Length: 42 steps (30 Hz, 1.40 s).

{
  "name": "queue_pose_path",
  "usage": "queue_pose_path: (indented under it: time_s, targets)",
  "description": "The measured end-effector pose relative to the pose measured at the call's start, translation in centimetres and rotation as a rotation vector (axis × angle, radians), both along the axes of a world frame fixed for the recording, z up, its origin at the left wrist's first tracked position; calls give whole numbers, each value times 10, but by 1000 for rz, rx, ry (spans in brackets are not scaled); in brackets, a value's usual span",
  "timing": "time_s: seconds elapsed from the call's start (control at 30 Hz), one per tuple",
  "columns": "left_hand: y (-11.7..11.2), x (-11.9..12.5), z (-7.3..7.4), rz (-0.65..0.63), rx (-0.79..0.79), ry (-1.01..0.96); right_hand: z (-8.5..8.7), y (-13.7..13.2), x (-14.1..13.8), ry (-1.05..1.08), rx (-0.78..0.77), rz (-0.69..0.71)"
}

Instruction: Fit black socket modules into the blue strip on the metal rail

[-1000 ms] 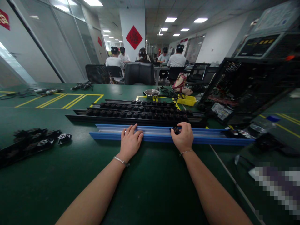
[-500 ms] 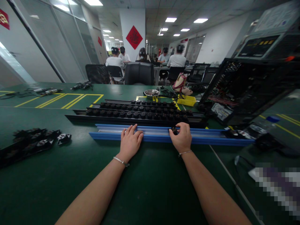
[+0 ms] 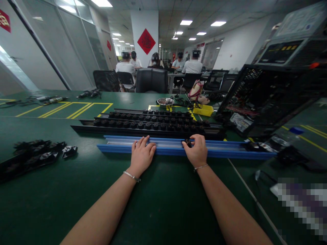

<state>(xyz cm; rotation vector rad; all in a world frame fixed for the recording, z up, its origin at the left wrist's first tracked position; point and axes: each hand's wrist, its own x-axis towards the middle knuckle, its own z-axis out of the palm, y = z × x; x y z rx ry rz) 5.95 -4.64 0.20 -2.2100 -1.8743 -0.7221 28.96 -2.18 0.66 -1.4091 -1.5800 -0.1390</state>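
Observation:
A long blue channel rail [image 3: 168, 150] lies crosswise on the green table. My left hand [image 3: 143, 151] rests on its left half, fingers spread over the near wall and into the channel. Farther right, my right hand [image 3: 197, 150] pinches a small black socket-like part [image 3: 188, 142] between thumb and fingers, at the rail's channel; whether the part sits fully inside I cannot tell. Just behind lie several black rails [image 3: 122, 130] filled with rows of similar black parts. At the blue rail's right end are dark pieces and clear plastic [image 3: 263, 146].
Loose black parts [image 3: 38, 153] lie at the left. A metal bowl [image 3: 165, 101] and a yellow box [image 3: 203, 109] stand behind the rails. An opened computer case [image 3: 268, 92] rises at the right. People [image 3: 192, 66] sit at a table in the background.
My right hand has shifted slightly left along the blue rail with the small black part. My left hand has stayed in place.

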Motion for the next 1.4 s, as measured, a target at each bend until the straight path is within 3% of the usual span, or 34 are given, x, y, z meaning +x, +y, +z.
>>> queue_pose_path:
  time_s: [0.2, 0.47, 0.73, 1.07, 1.4]
  targets:
    - [0, 0, 0, -1, 0, 6, -2, 4, 1, -43, -25, 47]
    - [0, 0, 0, -4, 4, 3, 0, 3, 7, -187, -78, -114]
    - [0, 0, 0, -4, 11, 13, -1, 4, 9, -211, -56, -80]
    - [0, 0, -1, 1, 16, 24, 2, 3, 7, -149, -66, 89]
    - [0, 0, -1, 1, 19, 30, 5, 1, 4, -171, -130, 79]
